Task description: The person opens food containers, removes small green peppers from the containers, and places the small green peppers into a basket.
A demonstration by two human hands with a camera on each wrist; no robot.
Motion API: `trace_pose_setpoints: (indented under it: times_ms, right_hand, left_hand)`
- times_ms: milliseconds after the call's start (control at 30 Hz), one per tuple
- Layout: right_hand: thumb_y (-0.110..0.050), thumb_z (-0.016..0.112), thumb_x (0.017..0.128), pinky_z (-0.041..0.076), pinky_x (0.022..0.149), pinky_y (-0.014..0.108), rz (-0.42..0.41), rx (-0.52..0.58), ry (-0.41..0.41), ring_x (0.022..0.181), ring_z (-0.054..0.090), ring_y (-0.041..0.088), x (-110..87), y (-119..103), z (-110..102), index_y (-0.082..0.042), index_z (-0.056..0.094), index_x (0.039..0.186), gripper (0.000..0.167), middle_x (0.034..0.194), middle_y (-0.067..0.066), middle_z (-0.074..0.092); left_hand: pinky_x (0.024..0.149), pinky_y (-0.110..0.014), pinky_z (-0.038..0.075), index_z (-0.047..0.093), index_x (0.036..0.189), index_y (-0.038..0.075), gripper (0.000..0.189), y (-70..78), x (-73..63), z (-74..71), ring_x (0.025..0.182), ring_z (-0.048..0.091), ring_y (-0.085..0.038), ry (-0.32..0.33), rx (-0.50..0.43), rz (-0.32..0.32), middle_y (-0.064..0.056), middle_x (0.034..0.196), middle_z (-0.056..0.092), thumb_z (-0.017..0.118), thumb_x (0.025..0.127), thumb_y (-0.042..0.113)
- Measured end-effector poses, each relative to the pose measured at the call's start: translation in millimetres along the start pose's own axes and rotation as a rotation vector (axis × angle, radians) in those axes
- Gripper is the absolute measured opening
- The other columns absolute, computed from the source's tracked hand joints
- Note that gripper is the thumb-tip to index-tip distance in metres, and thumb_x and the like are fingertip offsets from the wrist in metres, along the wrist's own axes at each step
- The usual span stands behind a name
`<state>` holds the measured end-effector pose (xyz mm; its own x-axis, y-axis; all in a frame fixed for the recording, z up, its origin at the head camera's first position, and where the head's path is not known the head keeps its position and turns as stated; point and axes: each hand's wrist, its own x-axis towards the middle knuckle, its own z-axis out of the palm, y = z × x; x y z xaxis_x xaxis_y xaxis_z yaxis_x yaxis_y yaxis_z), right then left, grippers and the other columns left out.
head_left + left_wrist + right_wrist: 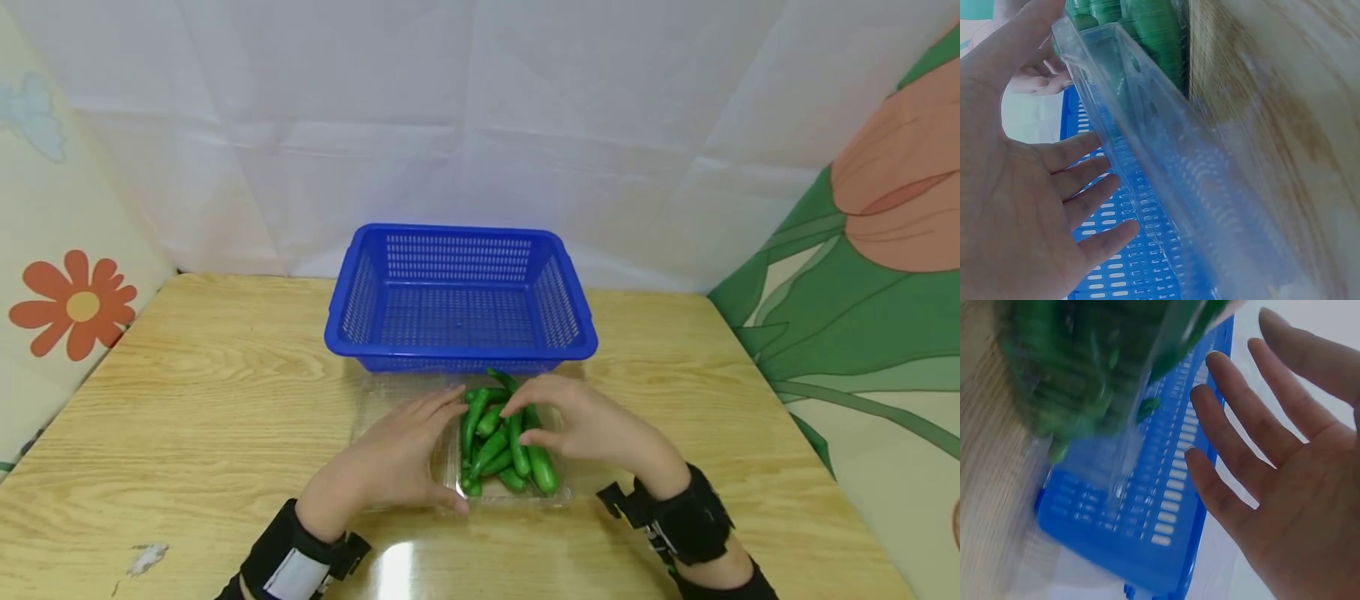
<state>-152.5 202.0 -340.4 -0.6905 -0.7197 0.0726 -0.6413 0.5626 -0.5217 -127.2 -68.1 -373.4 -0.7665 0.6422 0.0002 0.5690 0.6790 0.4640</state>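
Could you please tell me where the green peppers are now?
In the head view, the green peppers lie in a clear plastic container right of centre, between the left hand and right hand, in front of the blue basket.

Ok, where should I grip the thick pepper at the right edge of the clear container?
Probably by the pepper's thick near end, right hand coming from above, pinching across its width: that end shows uncovered and points toward the person, while the clear container's wall hems its right side.
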Motion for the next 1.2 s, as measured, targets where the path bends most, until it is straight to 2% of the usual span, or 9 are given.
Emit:
trace_pose_setpoints:
  times_ms: [267,533,967,1200]
  right_hand:
    - [-0.018,0.081,0.083,0.047,0.104,0.044,-0.062,-0.135,-0.043,0.116,0.059,0.018,7.6,-13,14,-0.018,0.072,0.113,0.031,0.118,-0.005,0.067]
    - [-0.021,0.080,0.084,0.047,0.103,0.045,-0.020,-0.182,-0.069,0.115,0.059,0.020,8.6,-13,21,-0.020,0.073,0.112,0.029,0.117,-0.006,0.066]
    - [-0.019,0.081,0.083,0.050,0.098,0.042,-0.050,-0.251,-0.023,0.108,0.060,0.017,13.6,-11,34,-0.019,0.076,0.107,0.024,0.110,-0.006,0.066]
    - [-0.016,0.082,0.082,0.053,0.090,0.036,-0.075,-0.267,-0.003,0.099,0.058,0.013,14.5,-9,37,-0.018,0.078,0.105,0.024,0.102,-0.006,0.063]
  left_hand:
    - [0.119,-0.052,0.021,0.035,0.152,0.004,0.117,0.0,-1.2,-1.1,0.147,0.024,-0.033,-0.002,-0.005,0.000,-0.012,0.163,0.020,0.084,0.064,0.063]
    - [0.119,-0.053,0.022,0.035,0.152,0.004,0.116,0.0,-1.3,-0.5,0.147,0.024,-0.033,-0.002,-0.009,0.004,-0.011,0.163,0.020,0.084,0.064,0.063]
    - [0.119,-0.052,0.020,0.034,0.153,0.006,0.116,-0.2,-0.9,-0.5,0.148,0.022,-0.031,-0.020,-0.005,-0.014,-0.009,0.164,0.018,0.082,0.065,0.064]
    - [0.120,-0.051,0.020,0.034,0.154,0.007,0.116,0.0,-0.2,-0.9,0.148,0.022,-0.031,-0.018,0.006,-0.018,-0.008,0.164,0.018,0.082,0.066,0.064]
